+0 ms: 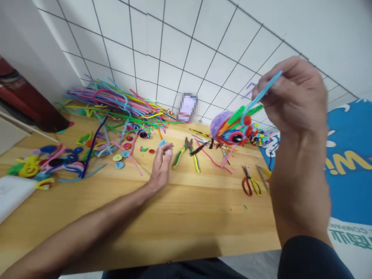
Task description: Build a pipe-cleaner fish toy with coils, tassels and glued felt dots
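High on the right, my right hand (pixel 293 91) is closed, pinching a light blue pipe cleaner (pixel 263 93). From it hangs a colourful pipe-cleaner figure (pixel 229 128) with a purple fuzzy back, a black button-like eye and red bits, held off the table. Dark brown strands stick out from its underside. My left hand (pixel 162 164) is over the middle of the table with nothing in it, fingers stretched and slightly bent. Just right of it lie pliers (pixel 188 149) with yellow-green handles. Beyond its fingertips is a small blue piece (pixel 162 143).
A heap of pipe cleaners (pixel 116 104) lies at the back left. Buttons (pixel 119 157) and twisted pipe-cleaner pieces (pixel 52 162) spread over the left. Scissors (pixel 250 185) lie at right, a yellow cutter (pixel 199 132) near the wall. A phone (pixel 188 107) leans against the tiles.
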`<state>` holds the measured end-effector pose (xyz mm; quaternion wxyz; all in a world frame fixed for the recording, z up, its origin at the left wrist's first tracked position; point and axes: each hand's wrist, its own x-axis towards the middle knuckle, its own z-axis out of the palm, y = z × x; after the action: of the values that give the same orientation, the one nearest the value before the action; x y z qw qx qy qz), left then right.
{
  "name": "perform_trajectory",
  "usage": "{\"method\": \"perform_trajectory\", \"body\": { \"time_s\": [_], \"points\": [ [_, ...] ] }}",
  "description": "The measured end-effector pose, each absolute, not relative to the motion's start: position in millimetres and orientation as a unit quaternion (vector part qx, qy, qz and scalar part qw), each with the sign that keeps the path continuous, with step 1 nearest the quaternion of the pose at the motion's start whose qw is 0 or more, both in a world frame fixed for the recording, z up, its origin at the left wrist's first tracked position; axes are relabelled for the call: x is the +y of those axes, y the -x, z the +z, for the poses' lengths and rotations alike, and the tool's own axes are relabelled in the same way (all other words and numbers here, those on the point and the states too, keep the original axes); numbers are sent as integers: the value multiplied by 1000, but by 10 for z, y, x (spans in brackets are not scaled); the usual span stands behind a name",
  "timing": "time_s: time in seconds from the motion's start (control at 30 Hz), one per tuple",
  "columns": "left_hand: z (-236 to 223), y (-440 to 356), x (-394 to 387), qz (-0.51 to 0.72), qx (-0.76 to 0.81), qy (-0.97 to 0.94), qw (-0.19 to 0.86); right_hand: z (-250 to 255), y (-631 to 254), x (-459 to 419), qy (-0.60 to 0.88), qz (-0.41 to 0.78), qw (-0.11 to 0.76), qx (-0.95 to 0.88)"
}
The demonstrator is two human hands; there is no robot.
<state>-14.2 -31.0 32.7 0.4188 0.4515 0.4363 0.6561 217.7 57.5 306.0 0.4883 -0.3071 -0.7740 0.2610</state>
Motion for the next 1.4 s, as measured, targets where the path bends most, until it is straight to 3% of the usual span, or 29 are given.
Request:
{"method": "perform_trajectory", "body": {
  "time_s": [0.23, 0.4, 0.8, 1.03, 1.13, 1.23, 1.4],
  "points": [
    [1112, -17, -188, 616, 250, -535, 522, 3099, -2031, 224, 279, 288, 524, -751],
    [1230, -265, -235, 551, 111, -500, 658, 3039, -1891, 72, 267, 315, 558, -720],
    [1332, 158, -302, 374, 215, -567, 701, 3180, -1948, 14, 278, 320, 575, -700],
    [1174, 164, -228, 349, 264, -580, 687, 3340, -1952, 106, 249, 289, 618, -687],
    [1030, 236, -178, 284, 324, -641, 635, 3409, -1991, 140, 263, 259, 623, -690],
    [930, 426, -102, 186, 418, -755, 469, 3480, -2042, 163, 293, 221, 622, -692],
    [1021, 822, 16, 134, 533, -792, 265, 3628, -2111, 195, 315, 210, 631, -678]
  ]
}}
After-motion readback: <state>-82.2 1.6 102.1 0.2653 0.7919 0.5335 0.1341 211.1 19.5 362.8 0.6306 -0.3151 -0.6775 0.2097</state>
